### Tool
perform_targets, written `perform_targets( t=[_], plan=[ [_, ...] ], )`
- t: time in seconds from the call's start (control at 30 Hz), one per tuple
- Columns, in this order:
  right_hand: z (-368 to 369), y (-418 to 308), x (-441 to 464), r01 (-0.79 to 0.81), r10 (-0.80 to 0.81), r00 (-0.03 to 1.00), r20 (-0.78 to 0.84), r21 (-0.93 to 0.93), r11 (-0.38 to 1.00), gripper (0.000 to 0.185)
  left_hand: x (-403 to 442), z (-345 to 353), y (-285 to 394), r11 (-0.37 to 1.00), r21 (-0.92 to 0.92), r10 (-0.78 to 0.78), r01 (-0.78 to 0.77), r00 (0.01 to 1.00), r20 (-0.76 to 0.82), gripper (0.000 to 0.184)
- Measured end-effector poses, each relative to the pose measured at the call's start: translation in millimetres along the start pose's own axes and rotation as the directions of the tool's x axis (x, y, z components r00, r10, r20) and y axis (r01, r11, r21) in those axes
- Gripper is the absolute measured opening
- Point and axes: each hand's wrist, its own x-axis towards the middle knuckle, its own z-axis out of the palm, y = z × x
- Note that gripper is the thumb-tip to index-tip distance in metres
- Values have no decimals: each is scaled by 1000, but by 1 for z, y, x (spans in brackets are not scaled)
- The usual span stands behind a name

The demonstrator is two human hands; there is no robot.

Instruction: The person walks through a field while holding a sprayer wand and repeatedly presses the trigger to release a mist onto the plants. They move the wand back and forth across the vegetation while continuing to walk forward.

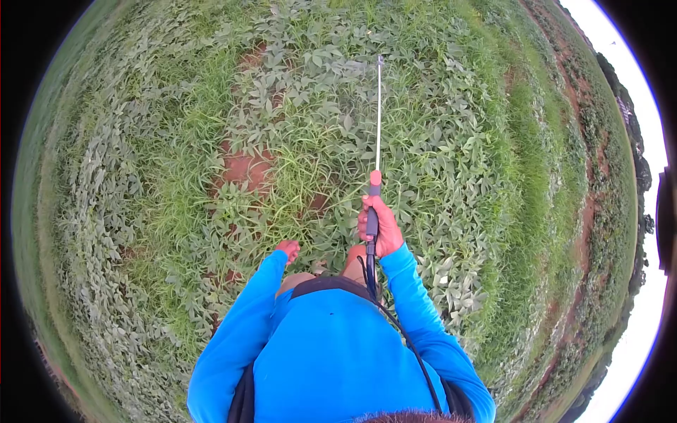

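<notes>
My right hand (381, 224) is wrapped around the dark grip of a sprayer wand (379, 120). The thin pale lance points forward over the leaves, with a red collar just above the grip. Faint mist hangs near the nozzle (380, 60) at its far end. A black hose (405, 331) runs from the grip back across the right side of my blue shirt. My left hand (289, 250) hangs low by my left thigh, its fingers curled in, with nothing visible in them.
Low broad-leaved plants (451, 148) and tall grass (190, 148) surround my legs. A patch of bare red soil (247, 169) shows ahead on the left. Further right runs a reddish strip of ground (585, 233), with trees (638, 155) beyond. Dark straps pass at both shoulders.
</notes>
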Motion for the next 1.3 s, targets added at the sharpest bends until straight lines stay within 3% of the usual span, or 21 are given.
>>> perform_targets(
  t=[0.07,0.23,0.33,0.47,0.53,0.67,0.7,0.77,0.87,0.93,1.03,1.2,1.3],
  plan=[
    [-11,-5,3,123,-122,992,-23,59,991,33,-1,-2,2,1000,16,5,-5,1000,14,30],
    [-16,-23,12,309,-309,942,-131,-22,951,38,6,-9,-11,998,35,-51,50,999,19,32],
    [-25,-36,26,322,-329,933,-147,-69,944,28,4,-14,-12,996,68,-55,56,998,-20,32],
    [-31,-51,51,252,-257,962,-96,-58,966,29,8,-17,-8,999,7,-45,45,999,-30,33],
    [-21,-57,63,212,-216,972,-97,-48,976,28,20,-20,-5,993,-21,-121,120,991,-59,32],
    [0,-70,95,-6,5,1000,25,39,999,26,33,-30,12,996,-59,-64,60,995,-77,24],
    [4,-74,105,-99,90,989,118,67,993,26,36,-33,18,995,-89,-58,50,995,-86,24],
    [13,-84,129,-278,237,932,273,122,953,26,45,-39,36,987,-132,-99,87,991,-91,23],
    [31,-108,158,-411,337,836,433,88,907,26,61,-51,63,986,-112,-132,121,987,-96,33],
    [41,-127,175,-457,379,819,431,89,885,26,63,-55,91,987,-81,-144,136,983,-111,31],
    [49,-162,208,-583,469,668,578,13,812,26,82,-64,144,989,-42,-148,143,979,-139,32],
    [59,-207,246,-527,439,717,542,10,850,22,107,-64,240,998,36,-44,50,988,-149,28],
    [62,-230,262,-375,334,862,383,37,926,24,126,-58,294,999,39,-8,12,994,-109,29]
  ],
)
